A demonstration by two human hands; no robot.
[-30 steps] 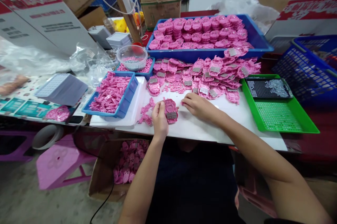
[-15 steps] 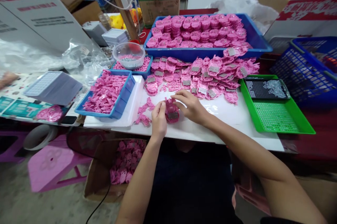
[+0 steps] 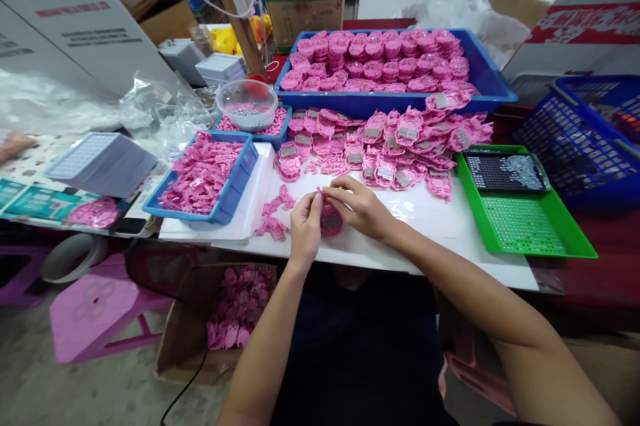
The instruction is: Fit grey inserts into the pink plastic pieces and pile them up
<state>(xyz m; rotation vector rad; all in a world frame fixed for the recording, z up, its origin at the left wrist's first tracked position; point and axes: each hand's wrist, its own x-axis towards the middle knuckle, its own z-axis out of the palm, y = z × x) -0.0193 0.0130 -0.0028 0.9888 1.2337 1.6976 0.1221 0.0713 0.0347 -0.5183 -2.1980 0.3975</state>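
A pink plastic casing (image 3: 331, 221) with a grey rectangular panel is held just above the near part of the white work surface. My left hand (image 3: 306, 225) grips its left side, thumb pointing up. From the right, the fingertips of my right hand (image 3: 361, 207) pinch together at the casing's top edge, meeting the left thumb; whatever lies between them is too small to make out. Loose pink parts (image 3: 274, 218) lie left of my left hand. Beyond both hands spreads a pile of similar pink casings (image 3: 385, 139) with grey panels.
A blue tray of slim pink parts (image 3: 200, 176) stands left, with a clear tub (image 3: 247, 106) behind. A large blue bin (image 3: 370, 103) holds stacked pink pieces. On the right are a green tray (image 3: 565, 246) and a blue basket (image 3: 575, 146). Another person's hand (image 3: 15, 146) shows far left.
My right fingers have closed into a pinch at the casing's top edge, next to the left thumb. My left hand has shifted slightly right, and the casing is more covered.
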